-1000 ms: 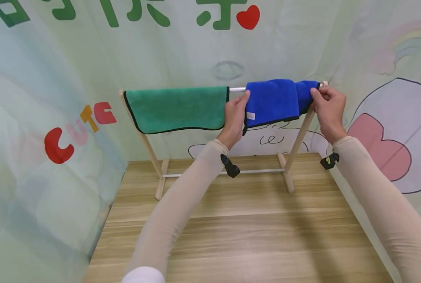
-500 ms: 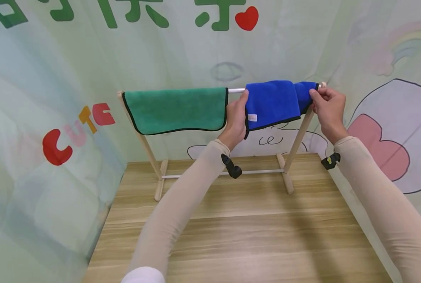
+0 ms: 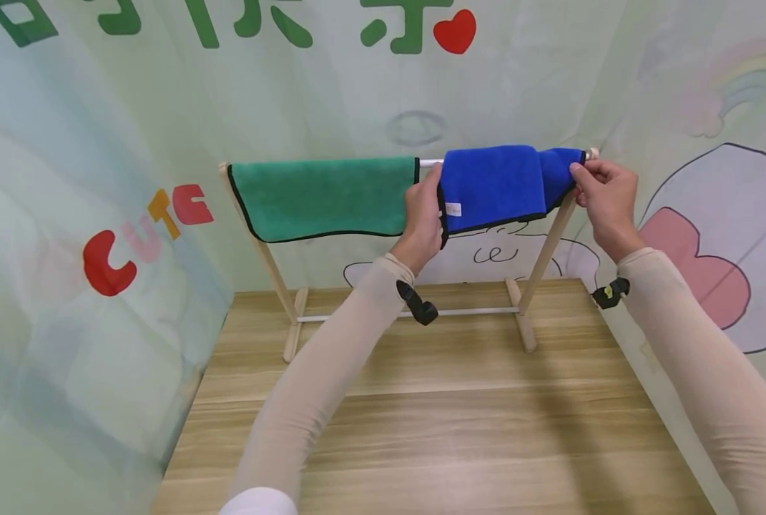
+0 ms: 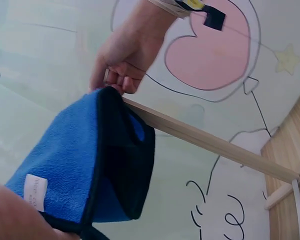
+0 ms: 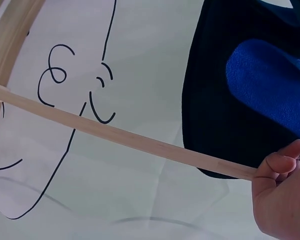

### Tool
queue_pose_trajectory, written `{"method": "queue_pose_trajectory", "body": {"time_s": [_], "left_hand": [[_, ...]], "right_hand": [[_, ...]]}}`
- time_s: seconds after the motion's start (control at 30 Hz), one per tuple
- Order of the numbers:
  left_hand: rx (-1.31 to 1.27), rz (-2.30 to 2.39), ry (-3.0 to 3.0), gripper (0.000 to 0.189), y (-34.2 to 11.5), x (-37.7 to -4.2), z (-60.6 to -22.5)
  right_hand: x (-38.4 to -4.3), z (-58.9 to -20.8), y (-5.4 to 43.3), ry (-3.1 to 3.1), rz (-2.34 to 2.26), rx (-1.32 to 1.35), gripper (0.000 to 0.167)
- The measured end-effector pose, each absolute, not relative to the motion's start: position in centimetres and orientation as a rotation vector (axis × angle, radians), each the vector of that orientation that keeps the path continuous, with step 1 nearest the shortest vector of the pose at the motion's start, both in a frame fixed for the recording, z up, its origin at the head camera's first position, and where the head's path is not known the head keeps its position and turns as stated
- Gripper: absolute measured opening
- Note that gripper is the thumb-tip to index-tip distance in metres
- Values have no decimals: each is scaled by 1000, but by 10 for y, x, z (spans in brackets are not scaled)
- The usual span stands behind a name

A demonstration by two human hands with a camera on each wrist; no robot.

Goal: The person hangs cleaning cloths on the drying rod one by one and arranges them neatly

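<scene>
A blue towel [image 3: 495, 187] with black edging and a small white label hangs folded over the top rod of a wooden rack, its right part bunched. My left hand [image 3: 424, 214] pinches its left edge, thumb on the front. At the rod's right end, my right hand [image 3: 611, 204] pinches the towel's right edge between thumb and fingers. In the left wrist view the blue towel [image 4: 65, 155] gapes between its front and back layers. The right wrist view has my right hand [image 5: 285, 195] beside the rack's post [image 5: 140, 142]. A green towel [image 3: 325, 200] drapes smoothly over the rod's left part.
The rack's feet [image 3: 526, 332] stand on a wood-grain tabletop [image 3: 421, 429], joined by a low white bar [image 3: 479, 311]. A short length of white rod [image 3: 430, 163] shows between the towels. Printed cloth walls [image 3: 131, 107] close in behind and at both sides.
My left hand has shifted slightly left, drawing the blue towel's left edge nearer the green towel. My right hand has moved slightly right at the other edge. Both hands keep hold.
</scene>
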State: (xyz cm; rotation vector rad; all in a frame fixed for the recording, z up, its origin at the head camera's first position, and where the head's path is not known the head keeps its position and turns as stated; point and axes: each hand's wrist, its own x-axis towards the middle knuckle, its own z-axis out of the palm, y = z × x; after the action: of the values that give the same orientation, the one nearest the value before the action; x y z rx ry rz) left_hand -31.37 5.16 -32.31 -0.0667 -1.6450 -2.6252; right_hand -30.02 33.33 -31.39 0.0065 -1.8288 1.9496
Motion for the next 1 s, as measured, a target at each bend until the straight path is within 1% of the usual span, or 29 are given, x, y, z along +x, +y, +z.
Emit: {"method": "queue_pose_trajectory", "body": {"time_s": [0.17,0.4,0.73,1.0], "left_hand": [[-35,-2635,-1691,29,47,-310,-315],[-145,-2344,-1695,24,38,-311,-305],[-216,-2219,-1662,27,6,-322,-279],[-258,-2174,-1684,24,-7,-322,-277]], "right_hand": [[-301,-310,334,-1796,1992,22,10],[-299,-302,342,-1792,2028,6,7],[-304,-272,352,-1763,2109,-91,11],[-305,-254,351,-1726,2127,-187,13]]}}
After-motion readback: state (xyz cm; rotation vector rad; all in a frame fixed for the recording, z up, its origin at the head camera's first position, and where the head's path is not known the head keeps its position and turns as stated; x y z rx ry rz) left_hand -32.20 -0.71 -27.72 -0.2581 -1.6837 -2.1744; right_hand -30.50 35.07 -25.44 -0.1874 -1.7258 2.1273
